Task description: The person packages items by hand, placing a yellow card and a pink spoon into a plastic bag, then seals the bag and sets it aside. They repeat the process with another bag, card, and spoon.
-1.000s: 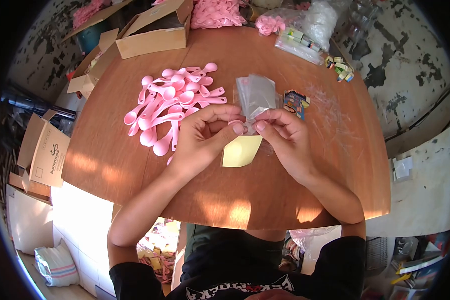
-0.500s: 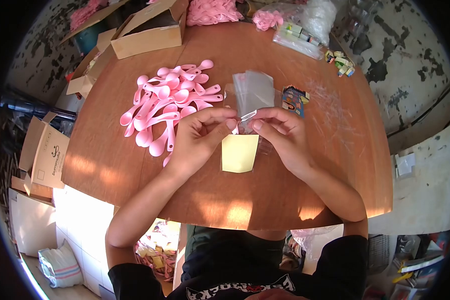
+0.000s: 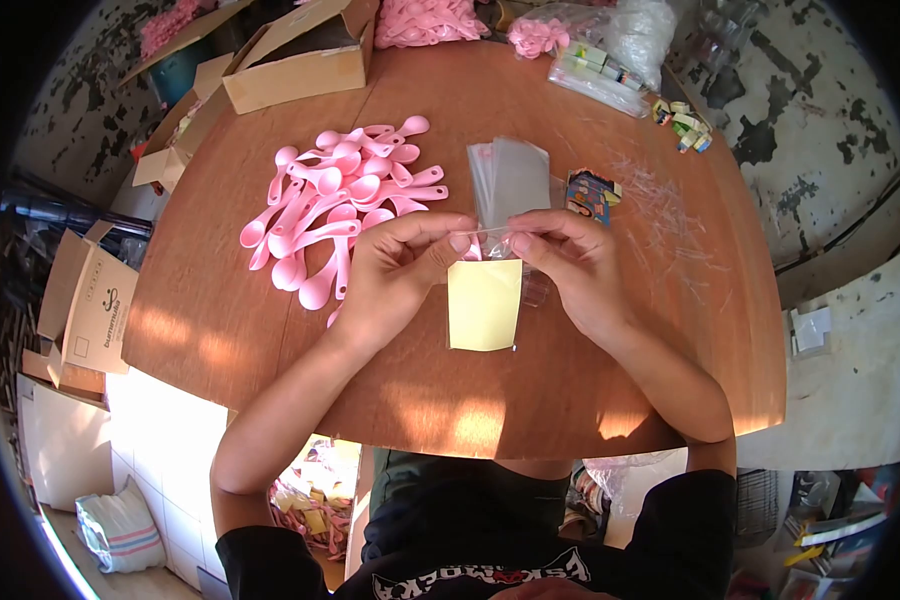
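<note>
My left hand [image 3: 410,262] and my right hand [image 3: 570,262] pinch the top edge of a small clear plastic bag, one at each side. Inside the bag are a yellow card [image 3: 484,306] and part of a pink spoon [image 3: 472,248]; my fingers hide some of the top. Just beyond my hands lies a stack of clear bags [image 3: 515,180]. A heap of pink spoons [image 3: 345,190] spreads to the left of them. Right of the stack is a small dark printed box [image 3: 590,196].
Thin clear plastic strips [image 3: 660,210] lie scattered on the wooden table [image 3: 450,400] at the right. Along the far edge are an open cardboard box [image 3: 300,75], a bag of pink spoons [image 3: 430,22], plastic packs [image 3: 598,82] and small coloured boxes [image 3: 683,126].
The bag's top edge, slanted and folded before, is now stretched nearly level between my fingers. The yellow card has shifted slightly right and toward me.
</note>
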`<action>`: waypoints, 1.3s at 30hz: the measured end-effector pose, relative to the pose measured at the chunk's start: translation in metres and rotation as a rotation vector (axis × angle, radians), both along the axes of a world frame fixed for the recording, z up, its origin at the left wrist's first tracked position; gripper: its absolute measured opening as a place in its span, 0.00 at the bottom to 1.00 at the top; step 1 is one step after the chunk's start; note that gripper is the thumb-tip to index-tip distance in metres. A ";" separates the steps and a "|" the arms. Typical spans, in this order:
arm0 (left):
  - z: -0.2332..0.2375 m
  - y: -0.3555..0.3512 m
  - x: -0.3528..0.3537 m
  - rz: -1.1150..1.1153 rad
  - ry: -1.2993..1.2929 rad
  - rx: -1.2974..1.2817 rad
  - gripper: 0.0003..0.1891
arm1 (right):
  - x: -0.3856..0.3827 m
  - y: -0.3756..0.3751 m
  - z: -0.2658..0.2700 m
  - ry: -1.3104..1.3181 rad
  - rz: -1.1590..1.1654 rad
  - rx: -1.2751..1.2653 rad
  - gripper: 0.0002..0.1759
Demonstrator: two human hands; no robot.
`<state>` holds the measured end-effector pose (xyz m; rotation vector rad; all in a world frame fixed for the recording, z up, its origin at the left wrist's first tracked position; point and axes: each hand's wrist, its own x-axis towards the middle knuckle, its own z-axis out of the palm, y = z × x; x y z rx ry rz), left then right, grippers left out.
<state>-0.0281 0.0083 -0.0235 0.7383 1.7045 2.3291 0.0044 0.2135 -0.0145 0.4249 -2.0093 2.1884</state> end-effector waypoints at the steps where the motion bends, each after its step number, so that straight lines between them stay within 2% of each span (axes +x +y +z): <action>1: 0.001 0.000 0.000 0.000 -0.022 0.024 0.10 | 0.000 0.002 0.001 -0.001 0.000 0.000 0.10; 5: -0.001 -0.004 -0.001 -0.024 0.039 -0.018 0.11 | -0.002 0.008 0.003 -0.044 0.037 0.022 0.09; 8: 0.005 -0.005 0.001 -0.050 -0.025 -0.028 0.12 | -0.003 0.011 0.003 -0.028 0.069 -0.012 0.08; 13: 0.004 -0.004 0.000 -0.062 0.107 0.006 0.16 | -0.003 0.012 0.006 -0.059 0.092 -0.054 0.08; 17: 0.007 -0.005 0.002 -0.057 0.044 -0.025 0.16 | -0.003 0.012 0.007 -0.072 0.106 -0.097 0.07; 25: 0.005 -0.007 0.001 -0.072 -0.054 -0.040 0.09 | -0.003 0.014 0.008 0.022 0.132 -0.040 0.06; 28: 0.002 -0.007 0.000 -0.077 -0.023 -0.008 0.08 | -0.002 0.014 0.011 0.028 0.125 0.010 0.08; 33: 0.002 -0.009 0.000 -0.078 -0.045 -0.005 0.09 | 0.000 0.014 0.017 0.094 0.120 0.151 0.16; 39: 0.004 -0.009 0.001 -0.117 -0.089 0.057 0.09 | 0.004 0.012 0.020 0.162 0.071 0.244 0.19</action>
